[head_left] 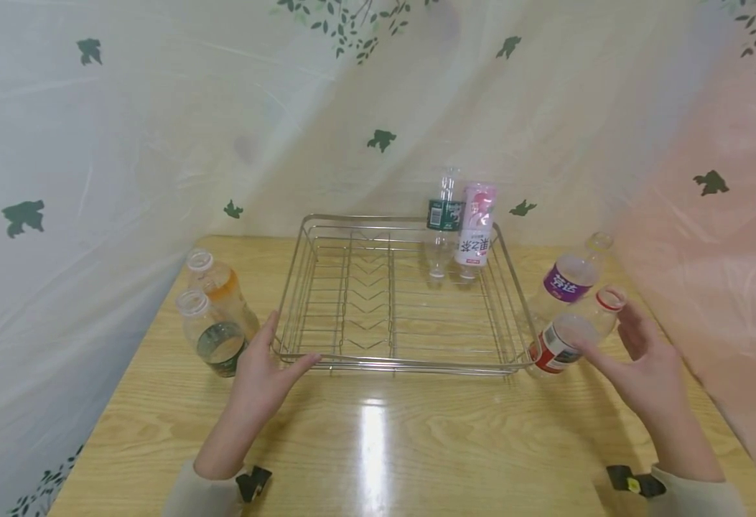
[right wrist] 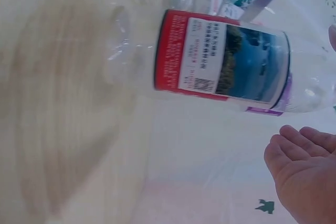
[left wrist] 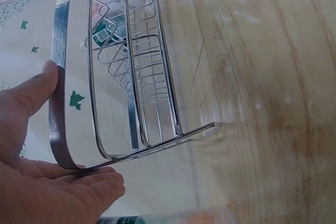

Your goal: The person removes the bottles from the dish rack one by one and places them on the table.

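Note:
A wire dish rack (head_left: 390, 362) stands on the wooden table. My left hand (head_left: 263, 370) holds its near left corner; in the left wrist view the thumb (left wrist: 39, 87) lies against the flat top rim and the fingers (left wrist: 100, 184) wrap the corner from the side. On the right, my right hand (head_left: 649, 362) is spread around a clear plastic bottle with a red label (head_left: 561, 345). The right wrist view has the fingers (right wrist: 299, 148) apart from this bottle (right wrist: 220, 59). Just behind it stands a bottle with a purple label (head_left: 568, 280).
Inside the rack's far right corner lean a green-labelled bottle (head_left: 442, 215) and a pink-and-white-labelled bottle (head_left: 477, 222), both neck down. Left of the rack stand a bottle with an orange band (head_left: 222, 283) and a dark-green-labelled bottle (head_left: 219, 341). A patterned cloth (head_left: 222, 108) hangs behind the table.

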Demonstrator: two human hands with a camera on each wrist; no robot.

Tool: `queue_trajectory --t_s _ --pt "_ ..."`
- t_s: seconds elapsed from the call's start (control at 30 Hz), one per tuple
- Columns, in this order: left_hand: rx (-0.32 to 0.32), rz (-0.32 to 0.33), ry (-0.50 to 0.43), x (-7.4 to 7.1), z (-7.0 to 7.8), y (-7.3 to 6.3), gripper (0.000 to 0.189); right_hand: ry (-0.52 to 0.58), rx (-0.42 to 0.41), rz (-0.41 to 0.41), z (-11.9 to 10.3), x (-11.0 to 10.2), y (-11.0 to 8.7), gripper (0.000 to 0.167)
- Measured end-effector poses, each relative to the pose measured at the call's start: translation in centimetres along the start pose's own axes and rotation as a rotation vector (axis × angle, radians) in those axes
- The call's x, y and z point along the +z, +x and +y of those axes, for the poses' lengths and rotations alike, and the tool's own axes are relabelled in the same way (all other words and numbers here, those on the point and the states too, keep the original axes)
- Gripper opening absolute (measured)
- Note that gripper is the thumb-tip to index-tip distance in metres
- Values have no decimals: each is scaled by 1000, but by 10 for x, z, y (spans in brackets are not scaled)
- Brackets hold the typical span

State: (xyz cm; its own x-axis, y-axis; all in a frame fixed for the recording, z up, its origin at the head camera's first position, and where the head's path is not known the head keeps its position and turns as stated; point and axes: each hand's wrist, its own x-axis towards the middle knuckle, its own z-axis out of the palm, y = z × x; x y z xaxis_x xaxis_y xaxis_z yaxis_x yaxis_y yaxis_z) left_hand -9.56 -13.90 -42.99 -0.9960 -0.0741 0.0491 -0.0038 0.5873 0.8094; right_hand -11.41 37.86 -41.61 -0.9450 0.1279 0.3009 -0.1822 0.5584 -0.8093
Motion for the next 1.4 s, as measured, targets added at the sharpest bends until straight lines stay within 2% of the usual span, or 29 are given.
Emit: queue_trajectory --t_s 0.3,0.6,1.2,1.4 --pt "1 -5 1 -1 1 0 106 10 2 27 -16 -8 2 88" --pt "-1 -9 -2 -1 0 0 107 -13 -65 91 -30 -11 6 92" --pt "-3 -3 7 -2 0 0 107 -51 -145 141 -61 -14 13 92" --pt "5 0 8 -2 0 0 108 -47 -187 195 -78 -12 12 92"
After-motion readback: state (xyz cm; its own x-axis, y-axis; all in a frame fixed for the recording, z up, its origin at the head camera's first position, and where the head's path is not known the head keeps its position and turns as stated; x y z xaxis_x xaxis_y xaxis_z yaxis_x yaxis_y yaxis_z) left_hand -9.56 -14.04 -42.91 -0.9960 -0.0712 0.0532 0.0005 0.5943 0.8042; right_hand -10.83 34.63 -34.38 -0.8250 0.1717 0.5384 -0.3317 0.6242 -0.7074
